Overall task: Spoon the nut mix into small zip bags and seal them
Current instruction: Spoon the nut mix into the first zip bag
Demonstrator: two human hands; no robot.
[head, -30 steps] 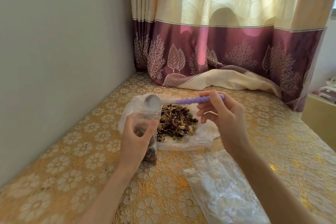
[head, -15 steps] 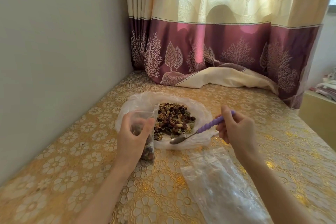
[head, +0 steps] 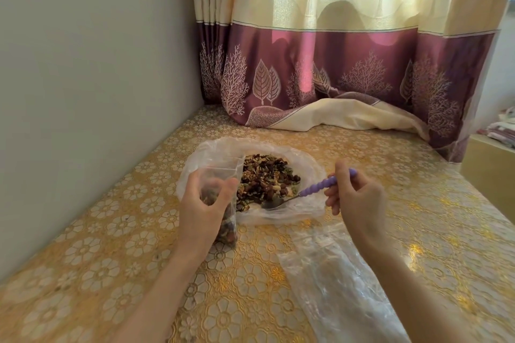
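While the left hand [head: 204, 203] curls round a small clear zip bag [head: 220, 175] and holds it upright on the gold floral tablecloth [head: 111, 245], its mouth open at the top and a dark layer of nuts showing at its base, the right hand [head: 359, 200] pinches the purple ribbed handle of a spoon [head: 295, 195] between thumb and fingers. The spoon slants down to the left, its metal bowl resting low at the near right edge of the nut mix [head: 267, 178]. That mix lies heaped in a wide, crumpled clear plastic bag [head: 306, 167] spread open on the cloth, just behind and to the right of the zip bag, touching it. A stack of clear plastic bags [head: 334, 281] lies flat on the cloth beneath the right forearm. A cream and plum curtain [head: 334, 64] hangs at the far edge, its hem piled on the cloth.
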